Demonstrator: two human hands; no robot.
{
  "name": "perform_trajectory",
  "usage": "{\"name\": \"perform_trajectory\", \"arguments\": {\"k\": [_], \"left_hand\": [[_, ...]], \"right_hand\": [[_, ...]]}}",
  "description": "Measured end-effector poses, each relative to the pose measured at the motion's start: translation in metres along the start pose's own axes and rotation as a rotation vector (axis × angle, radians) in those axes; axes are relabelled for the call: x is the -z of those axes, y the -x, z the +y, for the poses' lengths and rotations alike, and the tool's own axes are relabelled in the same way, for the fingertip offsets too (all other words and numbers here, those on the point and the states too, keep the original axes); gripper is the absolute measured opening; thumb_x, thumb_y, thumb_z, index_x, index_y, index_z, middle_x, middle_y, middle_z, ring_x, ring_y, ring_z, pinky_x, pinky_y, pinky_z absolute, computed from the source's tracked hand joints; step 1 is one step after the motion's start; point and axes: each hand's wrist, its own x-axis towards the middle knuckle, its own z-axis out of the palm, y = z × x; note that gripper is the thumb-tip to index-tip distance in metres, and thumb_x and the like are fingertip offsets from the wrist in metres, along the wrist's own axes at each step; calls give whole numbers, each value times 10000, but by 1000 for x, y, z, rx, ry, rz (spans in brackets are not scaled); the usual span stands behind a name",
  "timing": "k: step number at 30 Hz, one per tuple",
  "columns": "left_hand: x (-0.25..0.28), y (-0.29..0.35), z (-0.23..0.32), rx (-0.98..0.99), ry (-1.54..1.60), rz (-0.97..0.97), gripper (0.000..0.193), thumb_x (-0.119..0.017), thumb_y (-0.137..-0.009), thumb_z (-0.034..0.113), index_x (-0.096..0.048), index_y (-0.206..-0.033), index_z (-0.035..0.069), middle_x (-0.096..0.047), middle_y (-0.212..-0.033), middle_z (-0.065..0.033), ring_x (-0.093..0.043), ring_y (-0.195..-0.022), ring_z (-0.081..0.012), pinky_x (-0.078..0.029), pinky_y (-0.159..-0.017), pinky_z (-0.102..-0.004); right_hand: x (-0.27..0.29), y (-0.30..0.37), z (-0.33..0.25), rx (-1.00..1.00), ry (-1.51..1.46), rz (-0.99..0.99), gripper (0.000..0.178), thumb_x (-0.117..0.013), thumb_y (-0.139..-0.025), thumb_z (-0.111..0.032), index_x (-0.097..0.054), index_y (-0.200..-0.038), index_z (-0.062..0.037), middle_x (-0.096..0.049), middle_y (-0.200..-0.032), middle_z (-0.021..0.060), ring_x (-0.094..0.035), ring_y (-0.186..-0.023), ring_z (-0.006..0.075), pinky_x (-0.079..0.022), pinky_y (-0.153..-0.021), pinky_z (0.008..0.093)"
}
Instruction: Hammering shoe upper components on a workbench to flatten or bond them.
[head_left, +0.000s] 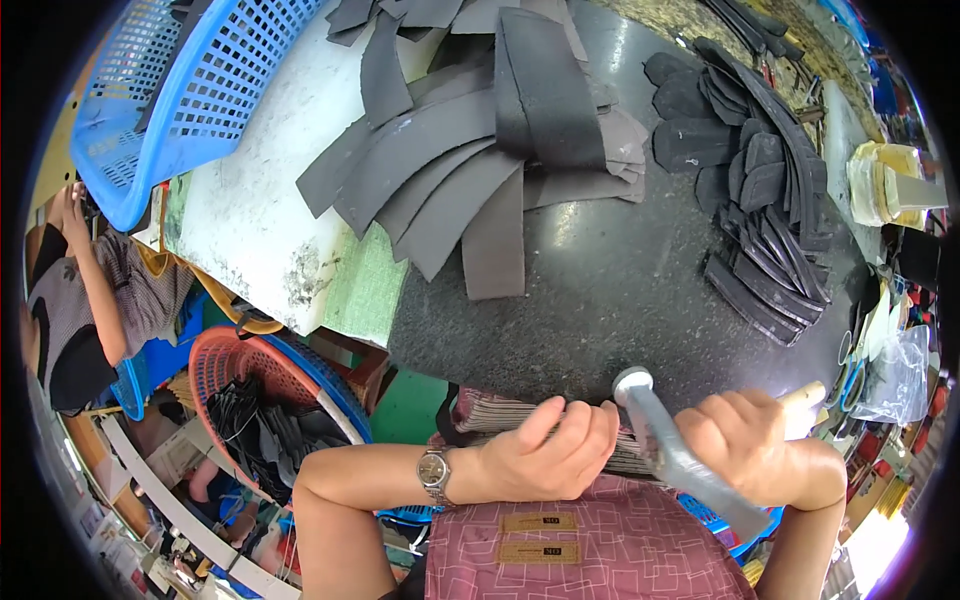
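Note:
My right hand [735, 440] is wrapped round the pale wooden handle of a hammer [690, 460]. Its grey metal head slants across in front of my apron, with the round striking face close to the table's near edge. Beside that face is my left hand [555, 450], fingers curled together at the edge, a watch [434, 472] on its wrist. Whatever those fingers hold, if anything, is hidden. Beyond my hands, flat curved dark grey strips [440, 170] lie overlapping on the dark stone tabletop [560, 330]. Stacks of smaller black shaped pieces [770, 180] lie to the right.
A blue plastic basket [220, 90] stands at the far left on a whitish board [270, 240]. Below it, an orange basket [240, 350] holds black pieces. Scissors [852, 385] and a pale yellow container [885, 185] are at the right edge. Another person [90, 290] sits at left.

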Motion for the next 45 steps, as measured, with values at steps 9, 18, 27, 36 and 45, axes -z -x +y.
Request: {"name": "perform_trajectory", "arguments": {"k": [9,18,27,36,45], "left_hand": [[10,2,0,-159,254,-216,340,-502,-762,135,-657,-1005,-46,-442,-665,-10,-451,-621,-136,-373,-593,-265],[8,-7,9,-240,167,-225,159,-531,-734,169,-583,-712,21,-429,-600,-5,-411,-533,-135,-306,-537,-286],[-4,-32,3,189,385,-242,394,-668,-691,154,-550,-1033,-2,-538,-944,-96,-516,-815,-236,-401,-693,-343],[-23,-121,2,686,1586,-598,440,-650,-785,-7,-462,-1182,22,-535,-822,-45,-528,-749,-110,-461,-689,-274],[-57,-120,32,-113,716,-519,465,-734,-658,71,-575,-1090,9,-568,-769,-80,-543,-718,-252,-457,-650,-352]], "right_hand": [[-7,6,-8,14,123,-35,256,-591,-595,-195,-520,-810,-74,-380,-601,-17,-447,-460,108,-330,-400,256],[-3,12,-10,-35,-44,-119,249,-595,-648,-154,-510,-862,-59,-460,-664,41,-530,-529,164,-404,-444,313],[-33,59,0,-409,-204,255,247,-674,-669,-82,-507,-844,-32,-512,-669,129,-535,-567,342,-380,-492,441],[-48,87,-22,-156,-566,176,218,-677,-572,-175,-531,-715,-97,-484,-580,73,-519,-464,277,-417,-427,405],[-23,149,-9,-498,-297,265,223,-623,-682,-188,-533,-841,-60,-447,-612,42,-553,-491,203,-439,-428,337]]}}
